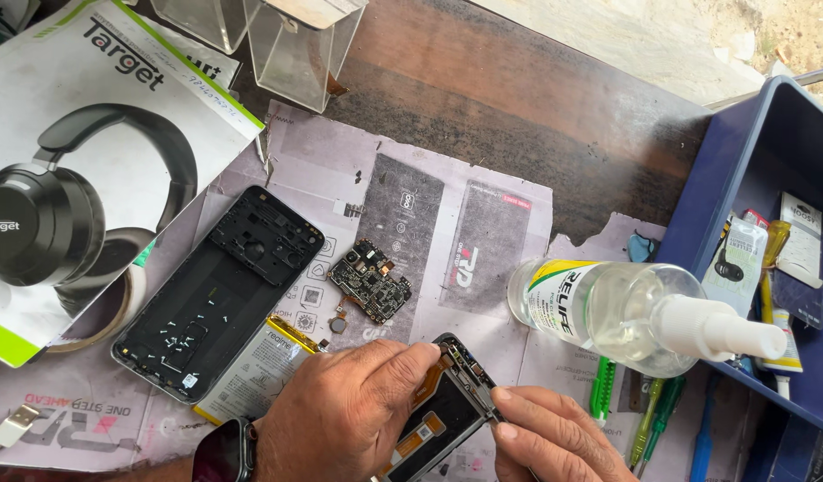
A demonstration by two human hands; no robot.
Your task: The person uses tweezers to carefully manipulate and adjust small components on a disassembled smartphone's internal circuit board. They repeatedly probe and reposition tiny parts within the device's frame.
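My left hand point(344, 415), with a dark watch on its wrist, presses down on an opened phone frame point(447, 402) that shows orange flex cables. My right hand point(550, 437) pinches the frame's right edge between thumb and fingers. Just above the hands lies a small dark circuit board point(371, 281). To its left rests a black phone back cover point(219, 290), inner side up. A flat battery point(255, 370) with a yellow edge lies beside my left hand.
A clear spray bottle point(625, 312) lies on its side at the right, nozzle over a blue bin point(750, 161) of small tools. Green tweezers point(601, 393) sit below it. A headphone box point(81, 170) lies at far left, clear plastic containers point(291, 45) at the top.
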